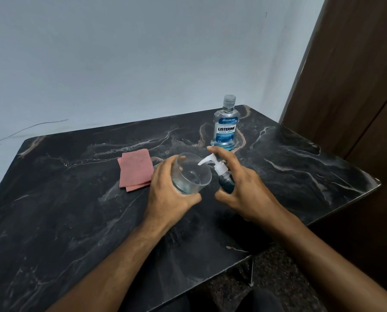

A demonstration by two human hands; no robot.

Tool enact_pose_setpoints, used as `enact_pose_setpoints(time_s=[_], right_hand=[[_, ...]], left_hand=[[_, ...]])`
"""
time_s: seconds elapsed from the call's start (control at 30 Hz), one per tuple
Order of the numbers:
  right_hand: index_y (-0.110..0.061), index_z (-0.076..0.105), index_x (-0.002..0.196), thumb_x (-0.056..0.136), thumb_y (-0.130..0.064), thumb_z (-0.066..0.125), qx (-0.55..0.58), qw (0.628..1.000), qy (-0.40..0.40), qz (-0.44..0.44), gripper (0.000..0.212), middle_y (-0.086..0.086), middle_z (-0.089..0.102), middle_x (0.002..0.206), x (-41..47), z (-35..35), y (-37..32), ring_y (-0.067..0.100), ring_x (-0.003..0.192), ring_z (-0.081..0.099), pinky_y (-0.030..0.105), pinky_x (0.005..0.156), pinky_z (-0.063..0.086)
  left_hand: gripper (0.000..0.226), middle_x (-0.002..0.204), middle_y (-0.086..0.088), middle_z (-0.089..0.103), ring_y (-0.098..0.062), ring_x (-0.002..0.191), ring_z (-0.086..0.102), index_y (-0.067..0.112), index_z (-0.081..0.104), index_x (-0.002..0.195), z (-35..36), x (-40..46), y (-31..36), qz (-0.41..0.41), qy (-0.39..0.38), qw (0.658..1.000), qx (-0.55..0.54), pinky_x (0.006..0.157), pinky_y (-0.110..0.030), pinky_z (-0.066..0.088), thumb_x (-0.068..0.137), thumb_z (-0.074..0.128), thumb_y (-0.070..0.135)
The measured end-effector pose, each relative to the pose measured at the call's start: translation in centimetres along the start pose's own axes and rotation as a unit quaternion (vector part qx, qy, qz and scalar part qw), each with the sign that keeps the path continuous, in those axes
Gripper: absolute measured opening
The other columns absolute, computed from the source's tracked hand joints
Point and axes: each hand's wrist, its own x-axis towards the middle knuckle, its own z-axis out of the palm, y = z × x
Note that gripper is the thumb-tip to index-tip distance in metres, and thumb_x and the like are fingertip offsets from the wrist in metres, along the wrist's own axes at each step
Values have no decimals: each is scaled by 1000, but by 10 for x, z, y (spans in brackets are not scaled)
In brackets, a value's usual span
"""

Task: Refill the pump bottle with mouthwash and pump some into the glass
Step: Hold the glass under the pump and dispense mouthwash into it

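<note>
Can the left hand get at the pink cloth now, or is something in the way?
Probably not at once. The left hand grips the glass, so it is occupied. The pink cloth lies uncovered on the table just beside it, so the way looks free.

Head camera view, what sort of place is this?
Probably a room in a home: a dark marble-look table against a plain wall, a wooden door beside it, and a mouthwash bottle standing on it.
</note>
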Motion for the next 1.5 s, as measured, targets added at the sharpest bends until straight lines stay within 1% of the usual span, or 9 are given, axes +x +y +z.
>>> enact_pose_setpoints(time_s=[0.2, 0.4, 0.57, 0.7, 0.83, 1.0, 1.13, 1.4, 1.5], right_hand=[[-55, 33, 131, 74, -16, 71, 2, 1000, 0, 8, 78, -16, 55, 78, -3, 1, 3, 0, 70, 57, 20, 62, 44], [-63, 29, 136, 71, -17, 70, 5, 1000, 5, 1, 90, -18, 56, 82, -1, -1, 1, 2, 67, 57, 21, 60, 47], [-53, 33, 130, 72, -18, 68, 4, 1000, 0, 3, 76, -17, 53, 71, -1, 1, 5, 2, 66, 55, 20, 60, 42], [-60, 30, 136, 71, -18, 69, 7, 1000, 0, -2, 87, -24, 56, 84, -2, 1, 3, 2, 69, 58, 18, 61, 44], [-63, 18, 145, 72, -17, 70, 10, 1000, -4, -10, 101, -18, 58, 112, -2, 1, 0, 5, 75, 62, 27, 69, 54], [-58, 30, 137, 71, -18, 69, 5, 1000, -1, -5, 86, -22, 55, 87, -4, 2, 3, 1, 70, 57, 21, 65, 44], [-51, 33, 131, 73, -18, 69, 3, 1000, 9, 5, 76, -17, 54, 79, -5, 2, 6, -1, 72, 56, 17, 62, 40], [-62, 26, 142, 71, -18, 69, -2, 1000, 7, -8, 93, -19, 56, 91, -3, 2, 1, 3, 72, 57, 18, 61, 43], [-56, 31, 139, 72, -17, 68, 2, 1000, 9, -2, 86, -21, 53, 82, -3, 2, 2, 5, 67, 54, 21, 63, 44]], left_hand=[[91, 127, 8, 61, -16, 121, 58, 25, 54, 138, 0, 0, 1, -4, -1, 1000, 3, 101, -43, 53, 51, 82, 32], [90, 124, 10, 61, -14, 118, 59, 27, 54, 136, 0, -1, 1, -1, 3, 1000, 0, 99, -42, 53, 51, 82, 31], [90, 124, 11, 62, -14, 118, 59, 25, 54, 136, 0, -1, -1, 5, 5, 1000, 2, 99, -42, 53, 51, 82, 30], [90, 124, 11, 61, -13, 119, 58, 26, 54, 137, 0, -1, 0, 0, 5, 1000, 3, 99, -40, 53, 51, 81, 32], [91, 127, 9, 62, -16, 121, 59, 24, 54, 137, 0, 0, 0, -1, 4, 1000, 4, 101, -42, 53, 51, 82, 30], [91, 126, 9, 61, -15, 120, 58, 25, 54, 138, 0, 0, -1, -2, 4, 1000, 9, 100, -43, 53, 51, 82, 33], [92, 128, 7, 60, -16, 121, 58, 25, 53, 138, 0, 1, -2, -5, 1, 1000, 8, 100, -43, 53, 51, 81, 35], [87, 121, 11, 62, -15, 116, 59, 26, 56, 133, -1, 0, -1, 6, 13, 1000, 6, 98, -40, 53, 50, 82, 30], [85, 120, 13, 61, -15, 115, 59, 26, 56, 132, -1, 0, 0, 9, 15, 1000, 2, 98, -40, 53, 51, 82, 29]])
